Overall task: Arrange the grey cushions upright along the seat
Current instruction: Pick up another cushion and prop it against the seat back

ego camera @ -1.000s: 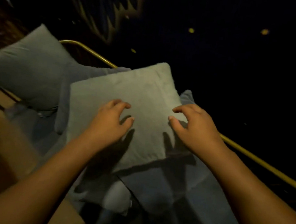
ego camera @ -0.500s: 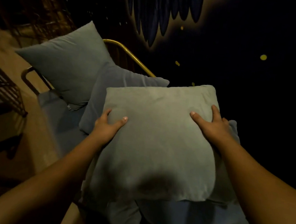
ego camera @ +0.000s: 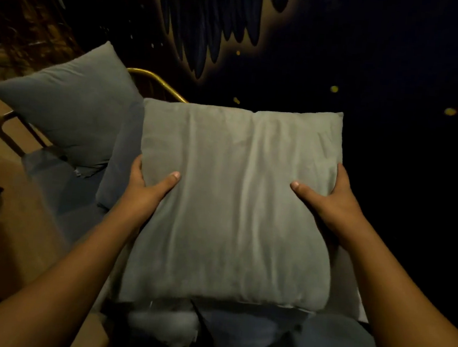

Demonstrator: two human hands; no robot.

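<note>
Both hands, left [ego camera: 148, 190] and right [ego camera: 328, 199], grip the grey cushion's [ego camera: 233, 201] sides.

1. I see the front cushion [ego camera: 233, 201] between my left hand [ego camera: 148, 190] and right hand [ego camera: 331, 202], with the fingers wrapped behind its side edges.
2. Left of my left fingers, a second cushion [ego camera: 119, 163] stands partly behind the front one.
3. Farther left, a third cushion [ego camera: 68, 113] leans on the seat [ego camera: 53, 181], against the frame rail [ego camera: 158, 81].
</note>
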